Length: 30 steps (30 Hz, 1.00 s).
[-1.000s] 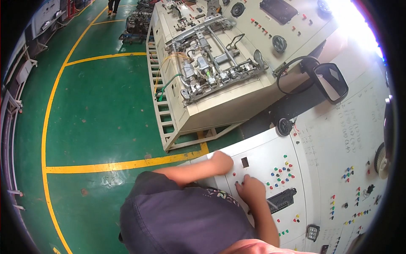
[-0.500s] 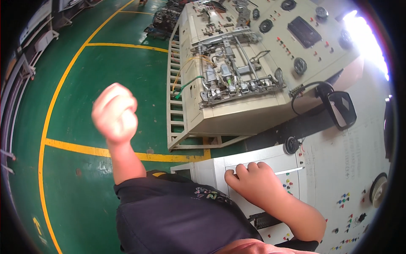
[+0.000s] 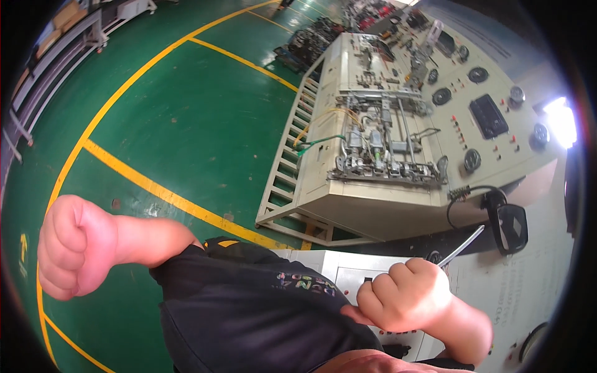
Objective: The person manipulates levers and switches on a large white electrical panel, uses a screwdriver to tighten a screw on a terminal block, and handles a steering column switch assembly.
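Out over the green floor, my left hand is curled into a fist, and nothing shows sticking out of it. My right hand is closed in front of the near white panel. A thin shiny metal rod rises from behind its knuckles, slanting up to the right, and its other end is hidden in the fist. Beyond this hand stands a beige test bench. A metal seat-frame mechanism with rails, motors and wires lies on top of it.
A side mirror on a black arm juts out from the bench's right side. A slatted white frame runs along its left. Yellow lines cross the floor. Grey racks stand at the far left.
My left fist has swung down and to the left. My right hand has turned and shifted right, with the rod now pointing upward. The whole view has shifted, so the bench appears lower and farther right.
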Tool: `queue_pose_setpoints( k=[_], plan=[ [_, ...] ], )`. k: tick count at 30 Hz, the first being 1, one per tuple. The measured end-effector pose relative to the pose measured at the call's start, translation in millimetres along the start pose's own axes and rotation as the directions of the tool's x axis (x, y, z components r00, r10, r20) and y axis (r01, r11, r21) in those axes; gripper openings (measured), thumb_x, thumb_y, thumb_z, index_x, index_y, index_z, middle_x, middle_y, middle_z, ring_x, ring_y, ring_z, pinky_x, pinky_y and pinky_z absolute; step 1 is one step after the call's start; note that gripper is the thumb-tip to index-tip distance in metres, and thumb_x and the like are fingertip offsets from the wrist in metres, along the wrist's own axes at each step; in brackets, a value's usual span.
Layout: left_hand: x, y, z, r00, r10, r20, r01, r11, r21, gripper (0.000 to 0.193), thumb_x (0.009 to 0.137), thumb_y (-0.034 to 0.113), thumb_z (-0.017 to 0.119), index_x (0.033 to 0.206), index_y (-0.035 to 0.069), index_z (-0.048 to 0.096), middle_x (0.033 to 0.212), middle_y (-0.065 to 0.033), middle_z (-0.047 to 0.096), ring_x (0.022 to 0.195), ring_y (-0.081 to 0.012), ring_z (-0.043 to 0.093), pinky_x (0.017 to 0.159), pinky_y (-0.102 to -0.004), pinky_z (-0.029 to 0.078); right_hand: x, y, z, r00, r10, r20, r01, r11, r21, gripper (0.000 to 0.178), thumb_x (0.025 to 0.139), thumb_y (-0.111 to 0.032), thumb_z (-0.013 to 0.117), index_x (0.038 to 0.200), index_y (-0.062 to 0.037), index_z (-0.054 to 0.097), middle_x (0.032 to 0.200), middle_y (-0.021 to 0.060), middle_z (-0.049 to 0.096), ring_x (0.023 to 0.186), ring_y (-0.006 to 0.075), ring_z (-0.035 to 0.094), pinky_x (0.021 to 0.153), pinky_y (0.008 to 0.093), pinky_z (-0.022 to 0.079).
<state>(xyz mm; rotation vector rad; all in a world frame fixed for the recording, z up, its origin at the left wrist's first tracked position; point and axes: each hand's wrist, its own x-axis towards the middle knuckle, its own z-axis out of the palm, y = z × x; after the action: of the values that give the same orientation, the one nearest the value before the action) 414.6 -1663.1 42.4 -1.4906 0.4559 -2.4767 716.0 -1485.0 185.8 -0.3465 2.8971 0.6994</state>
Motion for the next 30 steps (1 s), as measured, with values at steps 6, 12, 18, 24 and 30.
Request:
queue_pose_setpoints(
  k=[6, 12, 18, 24, 30],
  plan=[
    [3.3, 62.5, 38.1, 0.983, 0.174, 0.057, -0.169, 0.982, -0.082, 0.033, 0.059, -0.001, 0.048, 0.046, 0.018, 0.025, 0.046, 0.0105, 0.023, 0.042, -0.0020, 0.014, 0.049, -0.0250, 0.005, 21.4, 8.5, -14.6, 0.973, -0.187, -0.138, 0.173, 0.979, -0.105, 0.029, 0.063, -0.023, 0.065, 0.053, -0.0137, 0.039, 0.049, -0.0030, 0.032, 0.039, 0.0122, 0.035, 0.038, 0.0260, 0.025],
    [2.3, 121.0, 81.5, 0.909, 0.273, 0.316, -0.287, 0.958, -0.002, 0.031, 0.059, -0.004, 0.045, 0.050, 0.016, 0.023, 0.050, 0.0078, 0.019, 0.045, -0.0038, 0.012, 0.049, -0.0262, 0.006, 50.7, 10.9, -30.6, 0.907, -0.391, -0.157, 0.364, 0.915, -0.173, 0.028, 0.055, -0.025, 0.063, 0.054, -0.0132, 0.038, 0.050, -0.0025, 0.030, 0.041, 0.0121, 0.035, 0.038, 0.0262, 0.025],
    [-7.3, 150.2, 136.0, 0.869, 0.169, 0.466, -0.296, 0.931, 0.214, 0.027, 0.062, 0.003, 0.043, 0.050, 0.016, 0.022, 0.050, 0.0080, 0.019, 0.047, -0.0042, 0.011, 0.050, -0.0260, 0.006, 80.9, 1.5, -29.1, 0.774, -0.604, -0.189, 0.578, 0.796, -0.177, 0.022, 0.051, -0.026, 0.058, 0.054, -0.0119, 0.042, 0.050, -0.0019, 0.034, 0.042, 0.0126, 0.040, 0.038, 0.0266, 0.024],
    [-18.5, 139.7, 168.2, 0.797, 0.095, 0.596, -0.374, 0.853, 0.364, 0.024, 0.071, 0.007, 0.050, 0.054, 0.015, 0.035, 0.050, 0.0075, 0.023, 0.044, -0.0067, 0.019, 0.047, -0.0256, 0.016, 97.0, -1.8, -23.5, 0.645, -0.742, -0.182, 0.685, 0.667, -0.294, 0.019, 0.047, -0.021, 0.056, 0.052, -0.0104, 0.041, 0.048, -0.0014, 0.032, 0.041, 0.0124, 0.037, 0.038, 0.0260, 0.023],
    [-33.4, 154.7, 176.0, 0.665, -0.032, 0.746, -0.466, 0.763, 0.448, 0.014, 0.080, 0.014, 0.059, 0.088, 0.019, 0.071, 0.061, 0.0108, 0.036, 0.052, -0.0096, 0.035, 0.046, -0.0266, 0.027, 110.9, -2.7, -18.5, 0.491, -0.864, -0.107, 0.739, 0.478, -0.475, 0.020, 0.047, -0.020, 0.058, 0.053, -0.0085, 0.042, 0.050, -0.0017, 0.033, 0.043, 0.0121, 0.036, 0.039, 0.0262, 0.022]
  ],
)
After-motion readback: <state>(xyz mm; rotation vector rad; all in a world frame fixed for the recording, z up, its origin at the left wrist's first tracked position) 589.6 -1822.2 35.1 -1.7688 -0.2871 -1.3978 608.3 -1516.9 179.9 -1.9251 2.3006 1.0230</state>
